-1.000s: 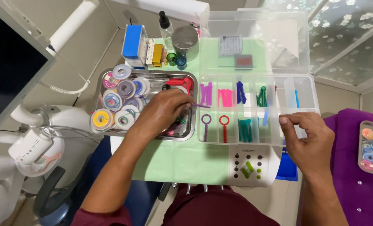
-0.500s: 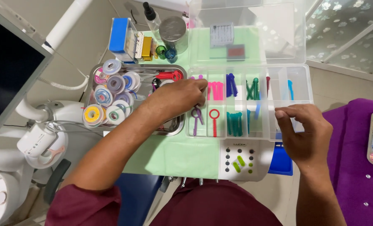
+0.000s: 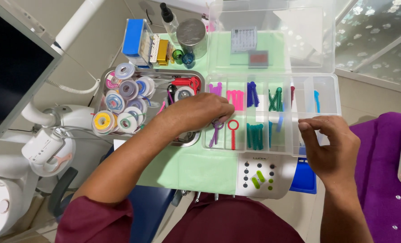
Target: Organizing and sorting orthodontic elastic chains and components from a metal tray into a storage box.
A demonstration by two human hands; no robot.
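We see a green mat [image 3: 196,166] spread over the desk, with a clear compartment box [image 3: 326,96] lying open on it beside a metal tray [image 3: 189,138] of coloured spools [image 3: 103,120]. Our left hand [image 3: 200,112] reaches over the box's left compartments, fingers curled just above the purple tie stick [image 3: 216,131]; we cannot tell whether its grip has closed on anything. Our right hand [image 3: 333,146] rests at the box's front right edge, its grip half closed, holding nothing we can see. A red ring stick [image 3: 233,132] lies beside the purple one.
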